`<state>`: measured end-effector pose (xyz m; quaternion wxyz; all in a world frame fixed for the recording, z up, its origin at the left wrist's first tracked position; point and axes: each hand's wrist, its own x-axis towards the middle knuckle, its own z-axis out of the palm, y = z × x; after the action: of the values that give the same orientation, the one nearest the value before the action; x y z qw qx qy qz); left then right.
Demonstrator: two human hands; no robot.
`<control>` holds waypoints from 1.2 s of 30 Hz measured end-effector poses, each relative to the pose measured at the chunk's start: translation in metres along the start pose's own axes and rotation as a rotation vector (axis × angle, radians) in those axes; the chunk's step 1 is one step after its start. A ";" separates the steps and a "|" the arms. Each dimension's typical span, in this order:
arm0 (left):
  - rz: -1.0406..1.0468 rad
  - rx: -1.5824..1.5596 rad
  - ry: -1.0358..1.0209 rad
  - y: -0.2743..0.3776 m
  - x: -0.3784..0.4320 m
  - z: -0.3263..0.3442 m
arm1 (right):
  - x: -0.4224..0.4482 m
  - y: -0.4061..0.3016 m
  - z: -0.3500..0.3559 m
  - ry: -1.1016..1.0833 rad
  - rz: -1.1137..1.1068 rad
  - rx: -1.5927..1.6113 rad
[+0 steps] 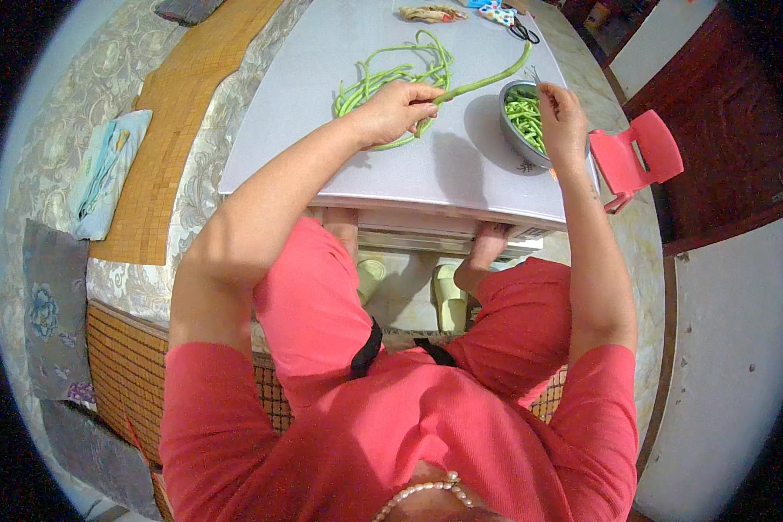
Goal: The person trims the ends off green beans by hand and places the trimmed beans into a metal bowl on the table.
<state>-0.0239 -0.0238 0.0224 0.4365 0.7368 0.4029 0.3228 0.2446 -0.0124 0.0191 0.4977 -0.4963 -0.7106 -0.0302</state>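
Note:
My left hand [401, 112] grips a long green bean [489, 79], which stretches right and upward toward the far corner of the table. Beneath and beyond that hand lies a loose tangle of long beans [372, 85] on the pale table. My right hand [564, 117] is raised at the right rim of a metal bowl [509, 134], with its fingers pinched together; thin green bits show by the fingertips, though I cannot tell whether they are held. Short cut bean pieces [525, 117] lie in the bowl.
Black-handled scissors [524, 31] and a spotted cloth [496, 13] lie near the table's [287, 130] far right corner, with a crumpled bag [432, 13] to their left. A small red chair [639, 153] stands right of the table. A folded towel [111, 173] rests on the sofa at left.

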 end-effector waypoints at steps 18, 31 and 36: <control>0.178 0.858 0.275 -0.025 0.012 -0.030 | 0.004 -0.029 0.001 -0.427 -0.065 0.060; 0.341 0.861 0.400 0.000 0.010 -0.023 | 0.014 -0.036 0.005 -0.370 0.260 0.089; 0.342 0.755 0.387 -0.011 0.015 -0.022 | 0.012 -0.039 0.013 -0.281 0.619 0.718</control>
<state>-0.0386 0.0009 0.0238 -0.0055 0.8264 0.4391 0.3524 0.2069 -0.0174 0.0396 0.5223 -0.4805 -0.5556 0.4332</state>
